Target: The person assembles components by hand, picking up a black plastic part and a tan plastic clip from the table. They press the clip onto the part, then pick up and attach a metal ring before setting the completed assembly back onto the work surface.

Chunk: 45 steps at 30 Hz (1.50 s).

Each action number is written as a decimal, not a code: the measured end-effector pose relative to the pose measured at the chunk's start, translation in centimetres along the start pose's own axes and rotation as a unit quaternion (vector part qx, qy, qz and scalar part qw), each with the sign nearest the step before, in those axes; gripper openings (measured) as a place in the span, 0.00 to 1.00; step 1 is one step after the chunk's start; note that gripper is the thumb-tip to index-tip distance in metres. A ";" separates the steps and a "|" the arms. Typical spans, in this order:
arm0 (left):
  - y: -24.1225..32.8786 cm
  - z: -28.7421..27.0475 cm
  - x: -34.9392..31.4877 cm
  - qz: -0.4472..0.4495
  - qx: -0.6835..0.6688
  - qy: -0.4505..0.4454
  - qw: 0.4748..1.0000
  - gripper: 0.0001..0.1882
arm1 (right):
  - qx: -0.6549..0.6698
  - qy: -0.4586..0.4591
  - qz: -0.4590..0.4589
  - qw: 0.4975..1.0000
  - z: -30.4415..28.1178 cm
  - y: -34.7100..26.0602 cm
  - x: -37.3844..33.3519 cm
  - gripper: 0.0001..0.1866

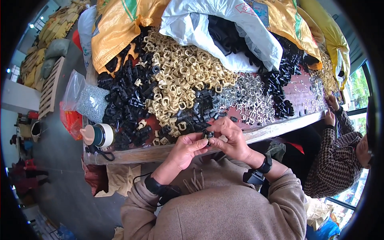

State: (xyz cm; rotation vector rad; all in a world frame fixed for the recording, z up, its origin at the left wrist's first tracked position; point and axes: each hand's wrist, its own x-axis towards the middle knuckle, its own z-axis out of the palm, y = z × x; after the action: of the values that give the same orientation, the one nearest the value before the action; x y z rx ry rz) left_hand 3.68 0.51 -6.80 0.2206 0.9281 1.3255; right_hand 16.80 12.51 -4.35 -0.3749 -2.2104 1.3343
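Just past the table's near edge, my left hand [188, 149] and my right hand [230, 138] meet around a small black plastic part [208, 136]. Fingertips of both hands pinch it, and they hide much of its shape. Behind my hands lies a heap of beige plastic clips [180, 76]. To its left is a pile of black plastic fittings [130, 92], some with round ends. Small shiny metal clips [254, 94] are spread to the right of the beige heap. Smaller black pieces [194, 118] lie close to my fingers.
A white sack [184, 20] and orange sacks [116, 36] spill parts along the back. A cup [103, 135] stands at the table's left corner, beside a clear bag of small metal pieces [93, 103]. At the right, another person [336, 156] works at the same table [276, 130].
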 end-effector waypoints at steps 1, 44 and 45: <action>0.0 0.2 0.0 -0.006 -0.001 -0.007 1.000 0.13 | -0.002 0.005 -0.002 1.000 0.0 0.1 -0.3 0.12; 1.9 -0.8 -0.1 0.072 0.063 0.043 0.994 0.11 | -0.549 -0.038 -0.158 0.820 -12.8 7.7 9.0 0.20; 2.2 -0.7 -0.4 0.078 0.050 0.052 0.994 0.11 | -0.542 -0.048 -0.162 0.823 -11.8 6.1 8.1 0.20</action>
State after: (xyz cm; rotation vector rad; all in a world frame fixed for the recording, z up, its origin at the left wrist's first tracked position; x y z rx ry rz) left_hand 1.67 0.52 -5.69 0.3093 1.0838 1.4456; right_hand 16.60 28.02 -2.95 -0.2843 -2.7539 -0.2043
